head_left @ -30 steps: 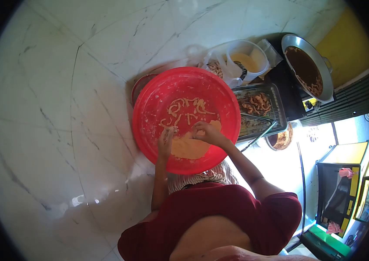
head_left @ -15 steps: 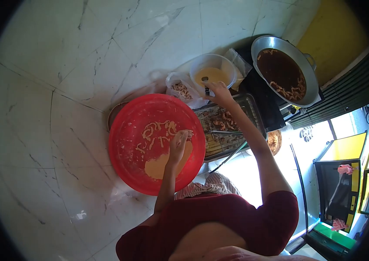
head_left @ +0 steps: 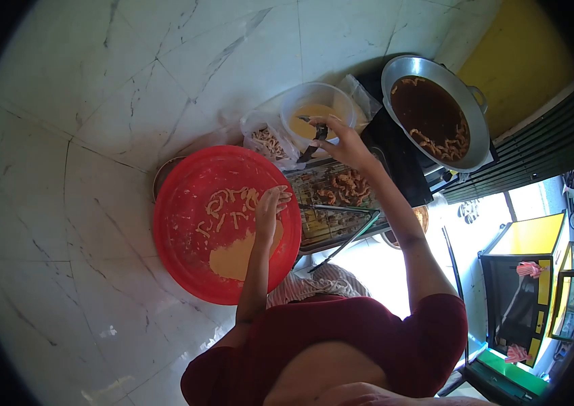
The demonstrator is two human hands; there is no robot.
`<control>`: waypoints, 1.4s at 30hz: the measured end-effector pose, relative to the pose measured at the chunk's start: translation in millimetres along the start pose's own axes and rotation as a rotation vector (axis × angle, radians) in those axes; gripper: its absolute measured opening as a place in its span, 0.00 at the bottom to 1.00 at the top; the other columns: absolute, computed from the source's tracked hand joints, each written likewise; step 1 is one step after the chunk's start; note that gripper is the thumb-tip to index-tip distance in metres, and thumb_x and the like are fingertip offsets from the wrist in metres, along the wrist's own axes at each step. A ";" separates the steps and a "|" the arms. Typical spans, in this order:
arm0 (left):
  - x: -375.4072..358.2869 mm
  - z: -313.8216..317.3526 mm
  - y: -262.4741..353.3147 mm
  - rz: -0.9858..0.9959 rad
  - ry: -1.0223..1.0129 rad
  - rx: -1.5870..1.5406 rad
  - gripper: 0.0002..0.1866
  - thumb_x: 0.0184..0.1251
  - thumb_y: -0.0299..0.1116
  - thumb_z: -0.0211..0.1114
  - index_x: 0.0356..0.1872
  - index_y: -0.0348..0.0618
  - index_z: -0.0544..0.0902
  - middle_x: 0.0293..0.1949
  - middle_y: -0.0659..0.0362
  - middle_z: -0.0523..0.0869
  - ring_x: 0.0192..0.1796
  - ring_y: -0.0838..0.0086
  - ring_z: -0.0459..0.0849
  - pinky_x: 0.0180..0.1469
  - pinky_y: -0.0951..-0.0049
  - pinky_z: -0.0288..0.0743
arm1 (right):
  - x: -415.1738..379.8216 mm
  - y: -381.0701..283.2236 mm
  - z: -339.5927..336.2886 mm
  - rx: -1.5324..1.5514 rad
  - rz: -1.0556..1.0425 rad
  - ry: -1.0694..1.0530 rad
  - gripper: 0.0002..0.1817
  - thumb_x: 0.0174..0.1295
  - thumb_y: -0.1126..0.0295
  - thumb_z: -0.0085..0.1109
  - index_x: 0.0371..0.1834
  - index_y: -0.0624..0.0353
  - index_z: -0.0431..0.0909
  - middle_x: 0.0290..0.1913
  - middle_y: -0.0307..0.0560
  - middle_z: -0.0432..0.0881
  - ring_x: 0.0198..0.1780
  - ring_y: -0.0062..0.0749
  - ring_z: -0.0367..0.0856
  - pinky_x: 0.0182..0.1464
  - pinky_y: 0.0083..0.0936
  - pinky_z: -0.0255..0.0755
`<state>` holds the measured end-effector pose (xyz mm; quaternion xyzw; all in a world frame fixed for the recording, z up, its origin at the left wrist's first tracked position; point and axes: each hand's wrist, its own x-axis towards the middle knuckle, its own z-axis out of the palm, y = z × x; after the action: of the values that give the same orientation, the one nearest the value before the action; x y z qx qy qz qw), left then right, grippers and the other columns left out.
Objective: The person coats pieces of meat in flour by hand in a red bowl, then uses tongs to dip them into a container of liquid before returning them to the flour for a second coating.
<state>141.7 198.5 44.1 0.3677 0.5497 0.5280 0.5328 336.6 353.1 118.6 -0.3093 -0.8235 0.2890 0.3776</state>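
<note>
My left hand hovers over the red basin, fingers spread and dusted with flour. Coated strips and a heap of pale flour lie in that basin. My right hand has its fingers closed on a dark utensil, beside the near rim of a clear bowl of yellowish batter. A plastic bag of pale strips sits between the bowl and the basin.
A metal pan of dark oil with frying pieces stands at the upper right. Tongs lie across a tray of browned pieces. A yellow-framed cart is at the far right.
The dark utensil is now tilted at the bowl's near edge, in my right hand's fingers. The view has shifted slightly, moving the basin and bowls left in the picture.
</note>
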 end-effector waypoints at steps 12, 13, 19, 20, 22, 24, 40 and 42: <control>-28.3 -12.5 45.4 -0.055 -0.563 -0.900 0.43 0.62 0.67 0.41 0.58 0.32 0.65 0.53 0.47 0.74 0.53 0.62 0.77 0.54 0.68 0.72 | -44.3 -115.3 33.5 0.004 -0.505 -0.277 0.26 0.44 0.78 0.61 0.51 0.52 0.71 0.61 0.44 0.69 0.65 0.42 0.64 0.66 0.44 0.59; -33.5 -18.8 58.9 -0.006 -0.729 -1.052 0.44 0.61 0.68 0.42 0.57 0.31 0.64 0.54 0.46 0.73 0.54 0.61 0.76 0.54 0.67 0.73 | -49.3 -114.4 48.3 0.021 -0.563 -0.334 0.26 0.45 0.78 0.60 0.51 0.52 0.71 0.62 0.43 0.68 0.66 0.41 0.62 0.66 0.43 0.59; -68.2 -52.1 43.5 -0.077 -0.084 -0.817 0.31 0.63 0.58 0.52 0.49 0.36 0.69 0.49 0.45 0.77 0.54 0.63 0.77 0.53 0.68 0.75 | -78.4 -120.8 117.7 0.030 -0.634 -0.501 0.20 0.53 0.72 0.59 0.51 0.51 0.71 0.63 0.44 0.66 0.67 0.43 0.60 0.65 0.40 0.62; -72.5 -59.5 38.0 -0.062 -0.073 -0.828 0.26 0.64 0.54 0.55 0.48 0.39 0.71 0.47 0.46 0.78 0.54 0.65 0.77 0.54 0.69 0.74 | -81.0 -124.3 126.1 0.025 -0.650 -0.492 0.20 0.54 0.70 0.60 0.51 0.51 0.71 0.62 0.44 0.66 0.67 0.43 0.60 0.64 0.40 0.63; -79.1 -72.4 31.8 -0.031 0.067 -0.665 0.24 0.64 0.51 0.55 0.48 0.40 0.71 0.49 0.47 0.78 0.55 0.66 0.77 0.56 0.70 0.71 | -84.6 -142.0 130.2 0.121 -0.470 -0.412 0.22 0.55 0.64 0.62 0.53 0.52 0.69 0.60 0.47 0.67 0.64 0.41 0.63 0.60 0.36 0.67; -83.5 -86.0 25.4 0.013 0.174 -0.516 0.22 0.65 0.48 0.56 0.49 0.40 0.71 0.51 0.48 0.78 0.55 0.68 0.77 0.58 0.71 0.69 | -92.8 -144.4 149.1 0.304 -0.155 -0.335 0.26 0.56 0.58 0.62 0.55 0.53 0.66 0.56 0.48 0.68 0.58 0.37 0.67 0.56 0.32 0.69; -124.2 -138.6 -10.3 0.050 0.207 -0.158 0.27 0.66 0.44 0.57 0.59 0.37 0.66 0.55 0.51 0.74 0.56 0.73 0.72 0.59 0.72 0.62 | -114.8 -142.8 247.4 0.903 0.628 -0.622 0.24 0.67 0.51 0.45 0.58 0.57 0.62 0.32 0.36 0.69 0.28 0.16 0.68 0.29 0.15 0.64; -120.6 -144.3 -31.3 0.119 0.254 -0.044 0.26 0.66 0.44 0.57 0.58 0.36 0.67 0.54 0.50 0.75 0.56 0.71 0.72 0.60 0.70 0.62 | -102.8 -131.3 240.5 0.681 0.543 -0.589 0.25 0.66 0.51 0.47 0.58 0.57 0.63 0.32 0.38 0.71 0.30 0.19 0.70 0.30 0.18 0.65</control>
<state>25.7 49.3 19.4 0.3180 0.5783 0.6130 0.4344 159.6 135.7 34.4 -0.2769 -0.6445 0.7025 0.1207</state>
